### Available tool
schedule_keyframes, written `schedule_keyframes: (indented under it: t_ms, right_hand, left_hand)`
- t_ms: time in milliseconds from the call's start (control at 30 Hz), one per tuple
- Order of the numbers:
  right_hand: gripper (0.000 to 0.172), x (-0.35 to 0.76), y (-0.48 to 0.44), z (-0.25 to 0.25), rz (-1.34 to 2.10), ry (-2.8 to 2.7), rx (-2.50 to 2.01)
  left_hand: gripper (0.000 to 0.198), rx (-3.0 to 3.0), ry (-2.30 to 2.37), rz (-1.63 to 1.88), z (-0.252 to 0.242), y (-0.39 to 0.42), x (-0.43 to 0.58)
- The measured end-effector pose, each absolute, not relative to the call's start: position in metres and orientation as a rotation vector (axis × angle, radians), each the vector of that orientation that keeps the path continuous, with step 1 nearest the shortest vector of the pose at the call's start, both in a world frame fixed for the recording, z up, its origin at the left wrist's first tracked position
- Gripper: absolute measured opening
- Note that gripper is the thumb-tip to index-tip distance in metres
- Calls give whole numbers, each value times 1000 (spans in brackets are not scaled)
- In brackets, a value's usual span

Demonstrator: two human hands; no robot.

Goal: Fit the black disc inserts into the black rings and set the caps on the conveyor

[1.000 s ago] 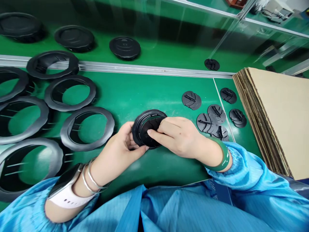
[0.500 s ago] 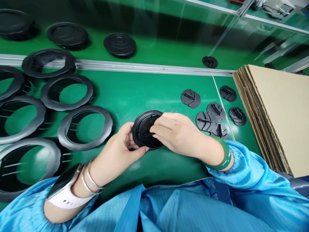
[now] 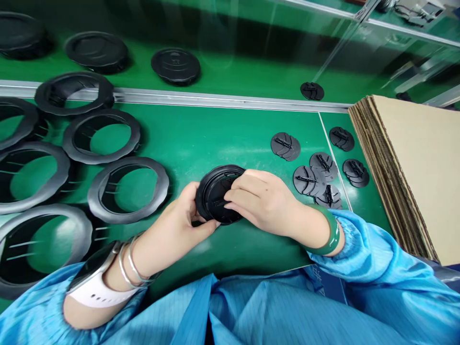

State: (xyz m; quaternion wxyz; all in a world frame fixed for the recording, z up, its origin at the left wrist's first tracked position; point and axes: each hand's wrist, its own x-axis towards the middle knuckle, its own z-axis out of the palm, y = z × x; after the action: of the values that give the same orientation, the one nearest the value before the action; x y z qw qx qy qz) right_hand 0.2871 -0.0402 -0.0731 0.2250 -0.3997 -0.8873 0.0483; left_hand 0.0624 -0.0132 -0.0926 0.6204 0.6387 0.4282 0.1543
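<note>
My left hand [image 3: 176,225] grips the lower left edge of a black round ring [image 3: 203,201], which stands tilted just above the green mat. A dark disc [image 3: 219,196] with a raised bar sits inside the ring, partly hidden. The fingers of my right hand [image 3: 262,201] press on the disc's right side and cover part of it. Several loose black discs with bars [image 3: 285,146] lie to the right of my right hand. Several large black rings [image 3: 128,190] lie to the left of my left hand.
Round black covers [image 3: 175,66] stand on a green surface behind a metal rail [image 3: 215,99]. A stack of corrugated cardboard sheets [image 3: 402,167] lies at the right. A white line [image 3: 334,163] crosses the green mat [image 3: 230,139] near the discs. Transparent panels fill the far background.
The fingers of my right hand have drawn back slightly to the right over the disc, showing more of its bar. My left hand still holds the ring at its edge.
</note>
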Motion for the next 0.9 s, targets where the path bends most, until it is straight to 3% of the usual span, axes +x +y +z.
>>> schedule_keyframes:
  t_ms: [333, 633, 900]
  right_hand:
    - [32, 277, -49, -60, -182, -2486, -1104]
    - [27, 276, -44, -70, -58, -2449, -1190]
    - [20, 281, -40, -81, -59, -2388, -1146]
  left_hand:
    - [41, 1381, 922, 373, -92, -18, 66]
    - [59, 1197, 1015, 461, -86, -17, 76]
    - [60, 1253, 999, 487, -97, -15, 74]
